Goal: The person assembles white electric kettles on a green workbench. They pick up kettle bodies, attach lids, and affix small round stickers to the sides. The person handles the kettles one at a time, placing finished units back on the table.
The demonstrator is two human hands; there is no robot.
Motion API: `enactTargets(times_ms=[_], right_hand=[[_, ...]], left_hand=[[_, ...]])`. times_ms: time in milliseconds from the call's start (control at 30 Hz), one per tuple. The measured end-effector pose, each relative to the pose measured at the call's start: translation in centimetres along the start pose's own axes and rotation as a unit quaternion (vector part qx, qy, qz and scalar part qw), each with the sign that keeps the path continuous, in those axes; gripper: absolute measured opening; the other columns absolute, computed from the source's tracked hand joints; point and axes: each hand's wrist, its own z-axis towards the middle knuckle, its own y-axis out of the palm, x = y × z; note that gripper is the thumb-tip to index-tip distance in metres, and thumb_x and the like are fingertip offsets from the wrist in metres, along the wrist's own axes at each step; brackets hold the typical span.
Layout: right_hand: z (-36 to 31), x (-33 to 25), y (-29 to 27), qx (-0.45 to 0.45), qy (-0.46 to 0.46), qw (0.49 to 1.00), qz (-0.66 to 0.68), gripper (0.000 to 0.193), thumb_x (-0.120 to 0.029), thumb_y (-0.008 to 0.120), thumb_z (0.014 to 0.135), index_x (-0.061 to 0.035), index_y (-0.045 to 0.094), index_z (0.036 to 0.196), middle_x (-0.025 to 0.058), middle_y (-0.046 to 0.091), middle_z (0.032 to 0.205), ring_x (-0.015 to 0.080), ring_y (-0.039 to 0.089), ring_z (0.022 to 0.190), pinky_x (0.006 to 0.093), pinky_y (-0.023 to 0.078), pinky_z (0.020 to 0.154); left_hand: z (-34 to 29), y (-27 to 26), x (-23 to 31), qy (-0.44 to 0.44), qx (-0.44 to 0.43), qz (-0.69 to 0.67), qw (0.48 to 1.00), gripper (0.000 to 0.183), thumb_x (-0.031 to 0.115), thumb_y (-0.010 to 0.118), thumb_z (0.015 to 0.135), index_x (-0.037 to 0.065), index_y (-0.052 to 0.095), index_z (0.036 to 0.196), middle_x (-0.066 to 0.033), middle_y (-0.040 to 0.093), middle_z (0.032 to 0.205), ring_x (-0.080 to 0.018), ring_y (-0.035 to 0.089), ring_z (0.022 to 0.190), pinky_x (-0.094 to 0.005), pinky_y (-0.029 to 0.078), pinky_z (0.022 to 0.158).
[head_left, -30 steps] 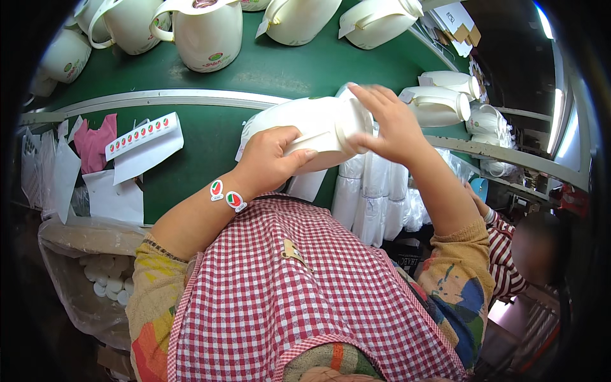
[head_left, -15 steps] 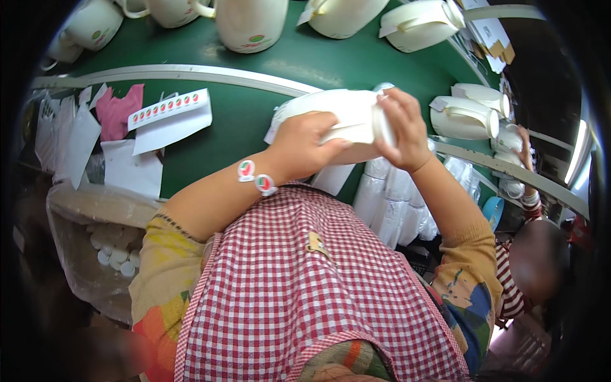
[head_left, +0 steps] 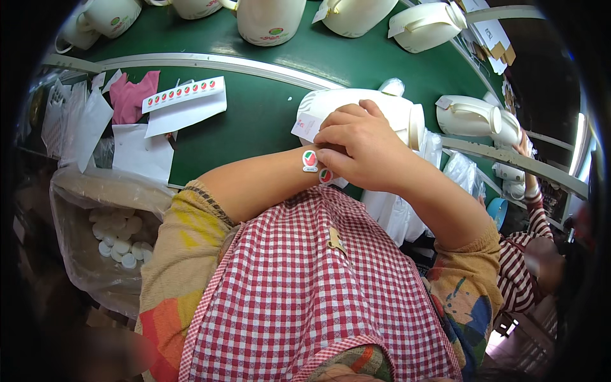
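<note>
Mid-frame, the right hand curls by a wrist sticker, pinch unclear, left hand's grip hidden: best keep that pitcher steady!

head-worn view | looks down | wide fisheye | near green table

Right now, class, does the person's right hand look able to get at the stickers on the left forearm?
Probably yes: the right hand is right beside the stickers on the left forearm, and nothing visible blocks the upper one, though the lower lies closely below the thumb.
</note>
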Motion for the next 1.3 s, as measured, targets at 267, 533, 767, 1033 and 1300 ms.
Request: enactTargets(times_ms=[267, 533, 767, 1033, 1300], right_hand=[[-0.6, -0.7, 0.8, 0.003, 0.032, 0.998, 0.058, 0.011, -0.013, 0.066, 0.074, -0.0082, 0.07, 0.082, 0.0032, 0.065, 0.084, 0.0207, 0.06, 0.089, 0.0376, 0.038, 0.09], [-1.2, 0.0, -1.5, 0.248, -0.085, 0.952, 0.16, 0.01, -0.001, 0.069, 0.074, -0.0011, 0.063, 0.081, 0.0083, 0.064, 0.087, 0.0217, 0.06, 0.084, 0.0323, 0.043, 0.083], [-5.9, 9.3, 4.2, 0.237, 0.164, 0.81, 0.51, 0.006, -0.005, 0.06, 0.089, -0.0014, 0.062, 0.093, 0.0034, 0.064, 0.093, 0.0102, 0.057, 0.082, 0.0236, 0.046, 0.077], [-3.5, 8.6, 9.3, 0.19, 0.129, 0.863, 0.45, 0.009, -0.009, 0.06, 0.087, -0.0017, 0.064, 0.09, 0.0092, 0.068, 0.09, 0.0194, 0.067, 0.082, 0.03, 0.051, 0.077], [-1.0, 12.6, 7.2, 0.123, 0.281, 0.877, 0.37, 0.012, -0.01, 0.064, 0.085, -0.0004, 0.068, 0.089, 0.0043, 0.066, 0.078, 0.0116, 0.059, 0.071, 0.026, 0.048, 0.066]], left_hand=[[-0.6, 0.1, 0.1, 0.012, -0.009, -0.017, 1.0, 0.03, 0.028, 0.063, 0.082, 0.005, 0.061, 0.102, -0.0159, 0.066, 0.085, -0.0306, 0.066, 0.08, -0.0386, 0.052, 0.073], [1.4, -3.7, -0.2, 0.206, 0.089, -0.059, 0.973, 0.03, 0.026, 0.063, 0.082, 0.005, 0.06, 0.103, -0.0156, 0.065, 0.084, -0.0293, 0.066, 0.08, -0.0368, 0.052, 0.072], [7.1, -6.6, -2.8, -0.317, 0.06, -0.503, 0.802, 0.015, 0.014, 0.05, 0.098, 0.001, 0.057, 0.102, -0.0027, 0.059, 0.08, -0.0105, 0.053, 0.063, -0.0247, 0.046, 0.06], [10.3, -6.1, -3.5, -0.324, 0.107, -0.488, 0.803, 0.014, 0.014, 0.047, 0.099, 0.002, 0.053, 0.097, -0.0034, 0.057, 0.079, -0.0116, 0.052, 0.066, -0.0278, 0.047, 0.064], [12.0, -5.2, -2.5, -0.339, 0.11, -0.453, 0.818, 0.012, 0.014, 0.047, 0.099, 0.003, 0.052, 0.095, -0.002, 0.056, 0.079, -0.0108, 0.051, 0.065, -0.0265, 0.045, 0.063]])
